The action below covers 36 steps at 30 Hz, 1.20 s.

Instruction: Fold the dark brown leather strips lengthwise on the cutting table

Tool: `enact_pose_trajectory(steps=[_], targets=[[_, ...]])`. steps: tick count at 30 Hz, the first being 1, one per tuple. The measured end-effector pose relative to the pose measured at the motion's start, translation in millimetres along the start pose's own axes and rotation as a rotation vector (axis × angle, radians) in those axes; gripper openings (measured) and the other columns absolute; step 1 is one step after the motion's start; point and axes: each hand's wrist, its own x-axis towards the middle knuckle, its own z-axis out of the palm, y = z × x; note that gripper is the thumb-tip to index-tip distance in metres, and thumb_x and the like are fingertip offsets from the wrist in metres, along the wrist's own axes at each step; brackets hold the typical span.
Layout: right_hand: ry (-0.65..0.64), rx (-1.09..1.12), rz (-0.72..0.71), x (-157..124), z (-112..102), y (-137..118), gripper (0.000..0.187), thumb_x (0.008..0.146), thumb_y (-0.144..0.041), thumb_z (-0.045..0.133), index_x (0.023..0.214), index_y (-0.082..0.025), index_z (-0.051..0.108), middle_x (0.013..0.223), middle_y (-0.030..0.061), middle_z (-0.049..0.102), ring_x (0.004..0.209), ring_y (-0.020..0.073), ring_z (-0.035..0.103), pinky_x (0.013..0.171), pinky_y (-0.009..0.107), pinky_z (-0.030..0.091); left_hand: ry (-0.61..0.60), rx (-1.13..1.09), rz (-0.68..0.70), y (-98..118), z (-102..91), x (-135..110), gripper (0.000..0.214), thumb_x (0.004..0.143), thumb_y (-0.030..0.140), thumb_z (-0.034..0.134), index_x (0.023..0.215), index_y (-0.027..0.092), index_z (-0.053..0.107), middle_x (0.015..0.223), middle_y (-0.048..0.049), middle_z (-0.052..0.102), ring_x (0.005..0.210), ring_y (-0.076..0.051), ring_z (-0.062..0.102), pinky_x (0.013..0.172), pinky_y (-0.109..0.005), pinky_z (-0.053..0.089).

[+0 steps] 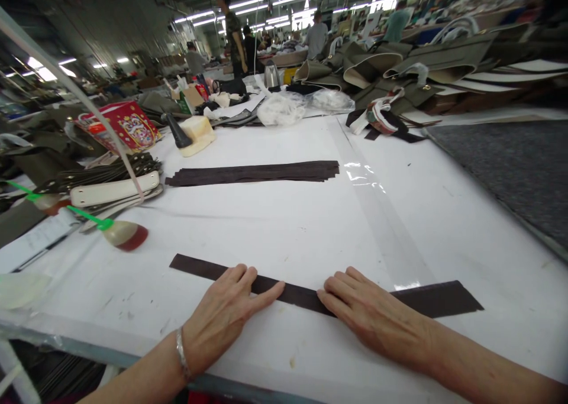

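Observation:
A long dark brown strip (302,296), leather-like, lies across the white table in front of me, its wider right end spread flat. On its left half is my left hand (231,300), fingers bent over the strip's far edge and thumb laid along the near side. My right hand (359,303) grips the strip right of the middle, fingers bent and pressed together on it. Between the hands the strip looks narrower, as if folded lengthwise. A silver bracelet circles my left wrist. Farther back lies a neat pile of similar dark strips (252,172).
At left are a squeeze bottle (126,233) with a green nozzle and red liquid, pale straps (115,189) and a red patterned bag (128,126). A black-handled tool on a cream block (195,135) stands behind. Dark grey material (506,167) covers the right side. People are in the background.

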Motion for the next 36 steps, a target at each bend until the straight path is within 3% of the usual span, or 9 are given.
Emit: enact_pose_trajectory(steps=[5,8,12,19,26,36], targets=[[0.011,0.015,0.039,-7.9,-1.9,3.5,0.022,0.089,0.0,0.038,0.088,-0.015,0.054,0.084,0.0046,0.05,0.074,0.0181,0.044,0.072,0.033,0.033,0.076,-0.03,0.114,5.5,-1.1,6.4,0.051,0.086,-0.002,0.041,0.132,0.021,0.045,0.125,-0.0097,0.049,0.106,-0.024,0.048,0.089,-0.039,0.044],[0.025,-0.009,0.067,-11.3,-5.5,5.7,0.02,0.088,-0.001,0.04,0.084,-0.016,0.052,0.081,0.0038,0.05,0.072,0.0177,0.042,0.07,0.033,0.031,0.052,-0.103,0.225,5.8,-1.0,12.7,0.039,0.09,0.001,0.039,0.126,0.011,0.047,0.119,-0.0095,0.056,0.101,-0.02,0.052,0.089,-0.035,0.045],[0.003,-0.031,0.052,-14.5,-10.9,9.4,0.017,0.091,-0.005,0.041,0.083,-0.016,0.052,0.078,0.003,0.05,0.071,0.0173,0.041,0.07,0.032,0.03,0.055,-0.143,0.301,0.0,2.1,16.2,0.039,0.092,0.002,0.035,0.129,0.008,0.043,0.116,-0.0106,0.059,0.102,-0.02,0.054,0.092,-0.036,0.046],[0.039,-0.072,-0.057,-21.9,-8.9,13.5,0.022,0.096,-0.007,0.036,0.104,-0.011,0.056,0.081,0.0041,0.051,0.07,0.0167,0.042,0.069,0.031,0.035,-0.01,-0.103,0.275,1.3,-0.5,17.3,0.049,0.091,0.0,0.034,0.139,0.012,0.034,0.116,-0.0081,0.059,0.103,-0.02,0.053,0.093,-0.034,0.045],[0.028,-0.068,-0.066,-26.4,-10.5,13.3,0.026,0.097,-0.008,0.033,0.104,-0.009,0.057,0.082,0.0049,0.051,0.069,0.0164,0.041,0.068,0.032,0.035,-0.071,-0.068,0.233,12.0,-4.6,22.6,0.056,0.089,0.001,0.043,0.142,0.013,0.031,0.106,-0.0062,0.058,0.094,-0.021,0.052,0.089,-0.036,0.045],[0.012,-0.067,-0.038,-42.7,-12.6,15.6,0.024,0.097,-0.008,0.035,0.102,-0.011,0.058,0.084,0.005,0.051,0.073,0.0167,0.041,0.073,0.033,0.034,-0.104,0.019,0.15,36.4,-14.8,36.1,0.068,0.085,0.0,0.047,0.144,0.028,0.027,0.098,-0.0032,0.055,0.082,-0.021,0.051,0.075,-0.037,0.046]])
